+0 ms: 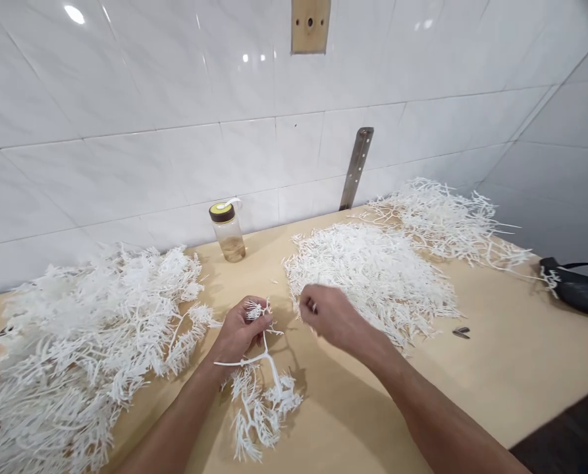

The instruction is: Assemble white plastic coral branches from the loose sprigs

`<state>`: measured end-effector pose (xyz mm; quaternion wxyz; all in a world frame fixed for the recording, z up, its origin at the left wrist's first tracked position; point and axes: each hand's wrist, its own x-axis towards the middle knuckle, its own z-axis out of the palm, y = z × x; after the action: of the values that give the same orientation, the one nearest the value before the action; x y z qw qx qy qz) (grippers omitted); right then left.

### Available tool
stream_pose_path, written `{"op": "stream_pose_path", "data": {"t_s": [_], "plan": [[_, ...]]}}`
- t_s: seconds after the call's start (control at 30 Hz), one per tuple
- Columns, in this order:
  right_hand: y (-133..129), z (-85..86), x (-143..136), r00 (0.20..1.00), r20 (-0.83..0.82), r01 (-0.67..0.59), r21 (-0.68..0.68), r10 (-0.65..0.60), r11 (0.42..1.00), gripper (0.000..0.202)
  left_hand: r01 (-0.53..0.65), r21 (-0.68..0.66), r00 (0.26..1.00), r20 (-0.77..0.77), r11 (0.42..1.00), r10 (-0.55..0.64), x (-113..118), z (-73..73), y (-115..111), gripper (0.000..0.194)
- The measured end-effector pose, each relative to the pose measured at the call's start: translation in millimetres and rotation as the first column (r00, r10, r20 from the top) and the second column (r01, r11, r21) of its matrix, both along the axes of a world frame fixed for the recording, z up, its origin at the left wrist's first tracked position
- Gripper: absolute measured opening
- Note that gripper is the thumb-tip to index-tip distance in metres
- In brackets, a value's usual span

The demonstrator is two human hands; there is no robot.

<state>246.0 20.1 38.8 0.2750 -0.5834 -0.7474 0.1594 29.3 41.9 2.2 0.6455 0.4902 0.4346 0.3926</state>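
Between the thumb and fingers of my left hand (243, 327) is a white plastic branch (272, 368). Its bare stems fork below the hand, and feathery tufts hang toward the table's near side. My right hand (329, 313) is curled at the near left edge of a heap of small white plastic sprigs (367, 270). Its fingertips are pressed together, and whatever they may hold is hidden. A large pile of tufted white branches (91, 329) lies to the left of my left hand.
Bare white stems (446, 214) are heaped at the back right. A lidded bottle (229, 234) stands near the tiled wall, where a metal strip (357, 168) leans. On the tan table (496, 355) are a small dark object (461, 332) and a black bag (577, 286).
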Motion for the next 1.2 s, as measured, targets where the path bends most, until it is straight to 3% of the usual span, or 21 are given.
{"op": "stream_pose_path", "data": {"t_s": [0.07,0.17,0.23,0.3,0.4,0.5,0.57,0.7,0.83,0.97,1.2], "plan": [[6.8,11.6,22.2,0.973,-0.106,0.222,0.208,-0.203,0.953,0.012,0.036,0.004,0.999,-0.037,0.999,-0.036,0.2,-0.5,1.1,0.044],[9.8,24.3,53.6,0.901,-0.252,0.430,0.424,-0.352,0.797,0.024,0.102,0.005,0.992,-0.075,0.995,-0.102,1.6,0.3,0.4,0.041],[8.2,27.6,66.0,0.872,-0.301,0.488,0.475,-0.385,0.732,0.037,0.125,0.009,0.989,-0.075,0.992,-0.124,3.7,2.6,-1.9,0.040],[5.7,27.8,68.8,0.846,-0.373,0.526,0.459,-0.382,0.716,0.033,0.128,0.018,0.990,-0.058,0.992,-0.127,6.2,6.4,-5.2,0.039],[2.8,24.4,56.2,0.807,-0.506,0.505,0.325,-0.304,0.800,0.018,0.125,0.023,0.992,-0.021,0.992,-0.124,9.4,12.6,-9.8,0.039],[1.2,16.0,30.7,0.827,-0.538,0.305,0.182,-0.165,0.935,0.013,0.144,0.023,0.990,-0.009,0.989,-0.144,10.3,16.0,-12.1,0.040],[0.4,7.9,12.8,0.868,-0.489,0.196,0.179,-0.086,0.964,0.012,0.168,0.014,0.986,-0.023,0.986,-0.168,9.9,16.4,-12.0,0.040],[-3.2,-5.6,-11.9,0.908,-0.419,0.111,0.177,-0.027,0.978,0.012,0.206,-0.005,0.977,-0.049,0.979,-0.206,9.3,16.6,-9.3,0.042],[-9.8,-11.6,-22.2,0.911,-0.411,-0.012,0.024,0.020,1.000,0.018,0.237,-0.030,0.967,-0.089,0.971,-0.239,11.4,19.5,-8.7,0.041],[-12.4,-16.5,-26.1,0.896,-0.441,-0.120,-0.130,0.051,0.984,0.024,0.235,-0.032,0.967,-0.099,0.972,-0.237,12.7,18.9,-11.4,0.043],[-7.8,-21.1,-24.0,0.804,-0.592,-0.160,-0.311,-0.059,0.937,0.022,0.207,-0.042,0.977,-0.042,0.977,-0.209,9.7,7.8,-10.5,0.046]]}}
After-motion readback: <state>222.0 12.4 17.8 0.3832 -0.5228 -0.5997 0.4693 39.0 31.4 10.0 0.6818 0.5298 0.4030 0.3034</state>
